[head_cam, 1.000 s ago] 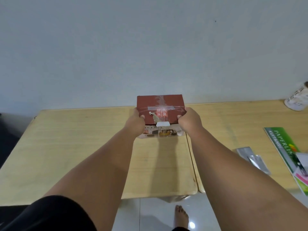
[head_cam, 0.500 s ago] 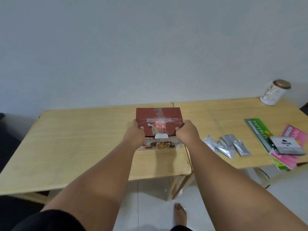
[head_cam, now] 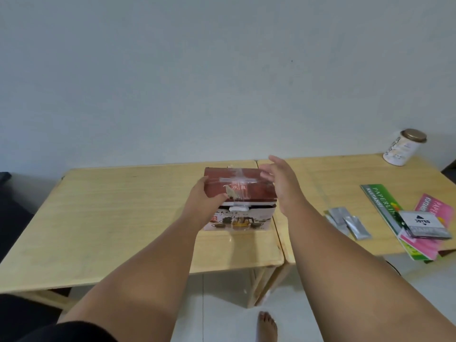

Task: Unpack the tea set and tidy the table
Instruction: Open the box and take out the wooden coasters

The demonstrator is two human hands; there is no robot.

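right hand (head_cam: pixel 281 183) open, fingers (head_cam: pixel 267 172) spread

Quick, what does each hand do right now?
Left hand: closed on the red cardboard tea set box.
Right hand: open, holding nothing.

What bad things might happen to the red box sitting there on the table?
The tea set box sits near the seam where the two tables meet, close to the front edge, so a hard tug might slide it off. Only the left hand steadies it; the right hand is open beside it. Clear tape crosses the lid, so ripping it fast might jolt whatever is inside.
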